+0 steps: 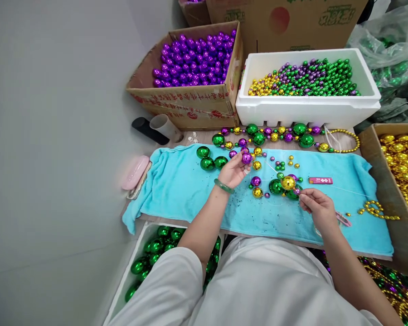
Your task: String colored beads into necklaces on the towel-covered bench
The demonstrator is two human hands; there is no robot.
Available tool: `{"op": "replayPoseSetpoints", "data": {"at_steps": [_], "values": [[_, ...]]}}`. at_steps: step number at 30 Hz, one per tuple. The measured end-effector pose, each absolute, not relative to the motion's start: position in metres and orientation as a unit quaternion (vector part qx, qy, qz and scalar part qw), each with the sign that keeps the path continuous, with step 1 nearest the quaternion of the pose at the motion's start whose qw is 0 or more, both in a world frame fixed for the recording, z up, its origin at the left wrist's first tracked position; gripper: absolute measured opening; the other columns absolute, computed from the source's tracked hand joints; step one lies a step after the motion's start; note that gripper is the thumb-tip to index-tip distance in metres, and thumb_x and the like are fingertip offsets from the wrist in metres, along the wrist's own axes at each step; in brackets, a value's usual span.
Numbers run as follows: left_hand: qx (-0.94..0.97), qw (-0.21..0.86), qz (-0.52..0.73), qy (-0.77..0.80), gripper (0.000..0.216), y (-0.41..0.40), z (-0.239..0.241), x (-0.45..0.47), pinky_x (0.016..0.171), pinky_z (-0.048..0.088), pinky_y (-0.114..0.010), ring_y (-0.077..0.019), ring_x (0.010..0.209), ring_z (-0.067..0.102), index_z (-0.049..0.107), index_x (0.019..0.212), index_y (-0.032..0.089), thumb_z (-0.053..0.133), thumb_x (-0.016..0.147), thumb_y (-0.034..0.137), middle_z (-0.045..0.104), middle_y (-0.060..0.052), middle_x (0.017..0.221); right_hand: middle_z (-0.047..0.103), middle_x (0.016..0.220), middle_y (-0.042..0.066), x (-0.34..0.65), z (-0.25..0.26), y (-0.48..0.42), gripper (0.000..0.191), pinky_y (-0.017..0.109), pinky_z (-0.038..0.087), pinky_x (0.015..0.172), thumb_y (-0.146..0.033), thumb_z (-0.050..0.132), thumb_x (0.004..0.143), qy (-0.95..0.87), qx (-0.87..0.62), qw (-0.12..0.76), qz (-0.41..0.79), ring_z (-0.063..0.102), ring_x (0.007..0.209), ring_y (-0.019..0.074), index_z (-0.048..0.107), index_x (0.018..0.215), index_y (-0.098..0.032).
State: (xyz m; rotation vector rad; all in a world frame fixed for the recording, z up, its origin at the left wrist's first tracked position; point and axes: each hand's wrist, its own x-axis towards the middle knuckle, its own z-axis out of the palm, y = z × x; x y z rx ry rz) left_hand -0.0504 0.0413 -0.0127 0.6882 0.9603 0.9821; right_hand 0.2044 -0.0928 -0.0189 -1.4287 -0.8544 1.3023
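Observation:
My left hand (234, 170), wearing a green bangle (224, 186), grips a shiny purple bead (246, 158) between thumb and fingers above the blue towel (177, 190). My right hand (317, 206) is closed in a pinch at the edge of a bead cluster, by a small purple bead (297, 191); exactly what lies between its fingertips is hidden. That cluster has a gold bead (288, 183) on top of large green beads (275, 186). A thin clear string runs near it. Loose large green beads (207, 164) rest left of my left hand, and small beads (280, 165) lie between the hands.
Behind the towel lies a finished-looking bead strand (258, 138). Further back stand a carton (187, 106) of purple beads and a white foam box (306, 108) of mixed beads. A carton of gold beads (403, 154) is at right. Pink snips (343, 219) lie near my right wrist.

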Motion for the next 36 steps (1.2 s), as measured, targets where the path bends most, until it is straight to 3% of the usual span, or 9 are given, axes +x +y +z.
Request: {"op": "replayPoseSetpoints", "data": {"at_steps": [3, 8, 12, 17, 25, 36], "values": [[0.169, 0.797, 0.468, 0.342, 0.022, 0.033, 0.003, -0.041, 0.069, 0.051, -0.021, -0.0107, 0.075, 0.064, 0.064, 0.101, 0.014, 0.05, 0.092, 0.029, 0.07, -0.009, 0.094, 0.055, 0.052, -0.002, 0.195, -0.016, -0.091, 0.021, 0.022, 0.034, 0.045, -0.036, 0.071, 0.07, -0.365, -0.58, 0.487, 0.542, 0.044, 0.047, 0.0082, 0.064, 0.073, -0.017], [0.127, 0.812, 0.47, 0.322, 0.02, 0.028, 0.013, -0.031, 0.067, 0.052, -0.02, -0.0109, 0.074, 0.065, 0.065, 0.091, 0.01, 0.053, 0.091, 0.026, 0.07, -0.01, 0.091, 0.055, 0.053, -0.002, 0.189, -0.013, -0.089, 0.02, 0.021, 0.036, 0.046, -0.035, 0.071, 0.07, -0.368, -0.573, 0.487, 0.548, 0.045, 0.048, 0.0082, 0.064, 0.073, -0.017], [0.179, 0.79, 0.49, 0.322, 0.017, 0.024, 0.012, -0.032, 0.068, 0.053, -0.023, -0.0133, 0.079, 0.067, 0.065, 0.097, 0.014, 0.062, 0.085, 0.026, 0.07, -0.007, 0.093, 0.055, 0.054, -0.002, 0.191, -0.01, -0.09, 0.019, 0.021, 0.036, 0.046, -0.035, 0.071, 0.071, -0.373, -0.576, 0.491, 0.537, 0.045, 0.048, 0.0083, 0.065, 0.074, -0.017], [0.3, 0.737, 0.509, 0.329, 0.034, 0.019, 0.01, -0.033, 0.072, 0.053, -0.028, -0.015, 0.082, 0.067, 0.066, 0.104, 0.019, 0.075, 0.072, 0.023, 0.068, -0.003, 0.095, 0.055, 0.054, -0.002, 0.194, -0.005, -0.091, 0.018, 0.022, 0.036, 0.047, -0.034, 0.07, 0.072, -0.38, -0.575, 0.501, 0.523, 0.046, 0.049, 0.0087, 0.064, 0.073, -0.017], [0.362, 0.689, 0.531, 0.335, 0.036, 0.018, 0.013, -0.031, 0.075, 0.051, -0.025, -0.0109, 0.087, 0.059, 0.066, 0.102, 0.022, 0.076, 0.068, 0.021, 0.062, -0.003, 0.113, 0.054, 0.053, -0.002, 0.196, -0.005, -0.089, 0.017, 0.021, 0.035, 0.047, -0.034, 0.07, 0.072, -0.382, -0.578, 0.501, 0.519, 0.045, 0.048, 0.0079, 0.065, 0.072, -0.017], [0.436, 0.617, 0.535, 0.378, 0.043, 0.022, 0.01, -0.038, 0.086, 0.046, -0.027, -0.0127, 0.09, 0.058, 0.068, 0.096, 0.021, 0.083, 0.056, 0.018, 0.066, -0.001, 0.097, 0.053, 0.051, -0.003, 0.203, -0.007, -0.089, 0.018, 0.022, 0.035, 0.046, -0.034, 0.07, 0.071, -0.389, -0.6, 0.486, 0.502, 0.044, 0.047, 0.0084, 0.065, 0.071, -0.017]]}}
